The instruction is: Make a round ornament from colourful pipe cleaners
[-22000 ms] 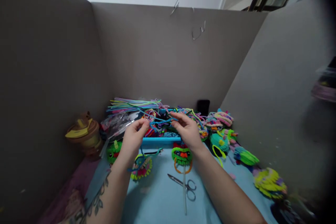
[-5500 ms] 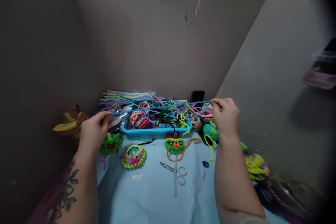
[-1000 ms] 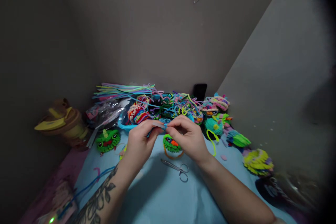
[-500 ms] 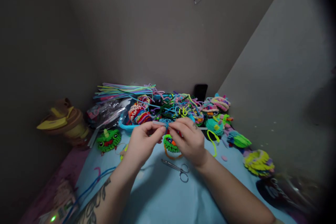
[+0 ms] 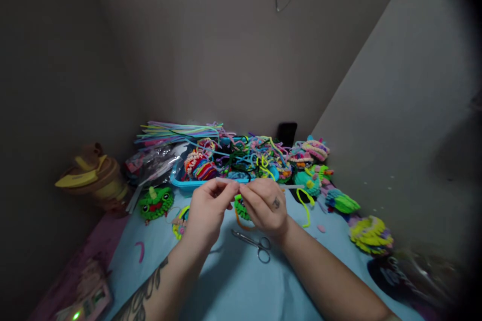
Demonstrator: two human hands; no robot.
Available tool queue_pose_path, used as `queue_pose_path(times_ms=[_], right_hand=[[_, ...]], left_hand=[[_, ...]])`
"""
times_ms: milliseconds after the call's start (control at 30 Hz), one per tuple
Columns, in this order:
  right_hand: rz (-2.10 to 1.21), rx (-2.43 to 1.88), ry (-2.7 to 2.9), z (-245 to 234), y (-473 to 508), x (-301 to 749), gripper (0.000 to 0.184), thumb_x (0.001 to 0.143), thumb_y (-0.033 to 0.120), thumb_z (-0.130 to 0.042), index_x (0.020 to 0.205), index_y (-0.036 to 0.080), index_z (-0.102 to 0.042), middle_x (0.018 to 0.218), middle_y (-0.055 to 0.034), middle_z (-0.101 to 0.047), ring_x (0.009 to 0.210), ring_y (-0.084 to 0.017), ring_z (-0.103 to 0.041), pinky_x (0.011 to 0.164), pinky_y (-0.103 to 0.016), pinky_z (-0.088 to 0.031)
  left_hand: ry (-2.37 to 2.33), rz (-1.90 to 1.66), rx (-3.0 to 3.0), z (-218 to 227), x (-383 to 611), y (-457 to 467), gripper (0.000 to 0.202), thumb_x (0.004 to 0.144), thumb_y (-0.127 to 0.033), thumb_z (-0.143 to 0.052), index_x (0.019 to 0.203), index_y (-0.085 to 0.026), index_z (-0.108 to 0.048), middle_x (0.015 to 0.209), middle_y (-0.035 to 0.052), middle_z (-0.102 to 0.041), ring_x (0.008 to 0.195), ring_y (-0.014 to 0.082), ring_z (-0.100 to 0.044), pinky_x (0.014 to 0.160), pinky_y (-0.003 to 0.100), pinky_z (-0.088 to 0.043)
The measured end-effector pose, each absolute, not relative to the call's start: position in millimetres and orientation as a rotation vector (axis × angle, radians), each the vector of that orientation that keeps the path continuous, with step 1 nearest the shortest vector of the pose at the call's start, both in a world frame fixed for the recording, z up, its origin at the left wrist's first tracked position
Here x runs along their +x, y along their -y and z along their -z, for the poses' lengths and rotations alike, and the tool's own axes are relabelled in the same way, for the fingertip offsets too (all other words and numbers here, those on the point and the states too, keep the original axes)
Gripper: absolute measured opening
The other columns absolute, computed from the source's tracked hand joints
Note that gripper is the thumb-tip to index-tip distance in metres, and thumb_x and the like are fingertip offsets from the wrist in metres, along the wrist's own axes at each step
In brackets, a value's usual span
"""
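My left hand (image 5: 209, 205) is closed in a pinch on a pale thin stick (image 5: 225, 180); its near end shows above my fingers. My right hand (image 5: 265, 205) is pinched shut against it, fingertips meeting my left thumb. A pale length (image 5: 293, 187) shows beyond my right hand and looks like the same stick. Any blue strand at the fingertips is hidden. Below the hands lie small metal scissors (image 5: 251, 243) on the light blue cloth (image 5: 241, 286). A green fuzzy piece (image 5: 241, 208) with an orange strand is partly covered by my right hand.
A blue tray (image 5: 188, 185) behind my hands holds tangled pipe cleaners and fuzzy pieces. A pipe cleaner bundle (image 5: 181, 131) lies at the back. Left are a green fuzzy face (image 5: 156, 203) and pink scrap (image 5: 140, 251); right, several colourful fuzzy pieces (image 5: 371, 233). A dark phone (image 5: 287, 133) leans at the wall.
The long blue strand trailing across the cloth at lower left is gone from there. The blue loop at my fingertips no longer shows. My right hand has turned and dropped slightly.
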State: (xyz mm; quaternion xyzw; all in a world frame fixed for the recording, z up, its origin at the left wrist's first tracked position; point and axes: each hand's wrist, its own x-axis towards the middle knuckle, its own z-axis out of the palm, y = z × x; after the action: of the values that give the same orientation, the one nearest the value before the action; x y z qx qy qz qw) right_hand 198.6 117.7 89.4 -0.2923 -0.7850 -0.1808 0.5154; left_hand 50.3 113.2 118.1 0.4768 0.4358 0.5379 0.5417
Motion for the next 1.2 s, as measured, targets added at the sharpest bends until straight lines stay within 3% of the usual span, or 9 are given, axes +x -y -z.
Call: queue_pose_path(times_ms=[367, 600, 800, 1200], right_hand=[[0.081, -0.902, 1.762, -107.3, -110.2, 183.7, 0.025, 0.085, 0.015, -0.053, 0.108, 0.024, -0.059, 0.092, -0.0062, -0.065, 0.086, -0.018, -0.061, 0.075, -0.033, -0.053], [-0.33, -0.904, 1.697, -120.6, -101.9, 180.3, 0.013, 0.085, 0.02, -0.054, 0.093, 0.021, -0.064, 0.086, -0.005, -0.066, 0.081, -0.016, -0.062, 0.069, -0.028, -0.052], [-0.995, -0.951, 1.579, -130.3, -106.7, 190.3, 0.016, 0.079, 0.034, -0.063, 0.079, 0.017, -0.063, 0.067, -0.0006, -0.065, 0.06, -0.013, -0.061, 0.054, -0.023, -0.049], [-1.28, -0.948, 1.534, -137.6, -105.8, 197.7, 0.022, 0.072, 0.036, -0.071, 0.07, 0.015, -0.062, 0.061, 0.0022, -0.055, 0.055, -0.008, -0.048, 0.051, -0.02, -0.038]], left_hand=[[-1.106, -1.505, 1.507, -116.0, 46.8, -110.4, 0.011, 0.08, -0.027, -0.06, 0.079, -0.017, -0.064, 0.085, 0.0036, -0.065, 0.073, 0.0137, -0.058, 0.066, 0.024, -0.047], [-1.12, -1.619, 1.806, -113.2, 42.8, -107.9, 0.011, 0.085, -0.018, -0.052, 0.082, -0.019, -0.062, 0.085, 0.0035, -0.063, 0.079, 0.0149, -0.057, 0.07, 0.026, -0.045], [-0.904, -1.571, 2.045, -120.7, 36.0, -111.9, 0.016, 0.085, -0.013, -0.051, 0.083, -0.021, -0.064, 0.082, 0.0029, -0.061, 0.078, 0.0144, -0.056, 0.07, 0.026, -0.044], [-0.77, -1.56, 2.148, -126.9, 29.2, -114.2, 0.017, 0.083, -0.011, -0.056, 0.086, -0.022, -0.069, 0.078, 0.0018, -0.06, 0.07, 0.0113, -0.056, 0.061, 0.022, -0.045]])
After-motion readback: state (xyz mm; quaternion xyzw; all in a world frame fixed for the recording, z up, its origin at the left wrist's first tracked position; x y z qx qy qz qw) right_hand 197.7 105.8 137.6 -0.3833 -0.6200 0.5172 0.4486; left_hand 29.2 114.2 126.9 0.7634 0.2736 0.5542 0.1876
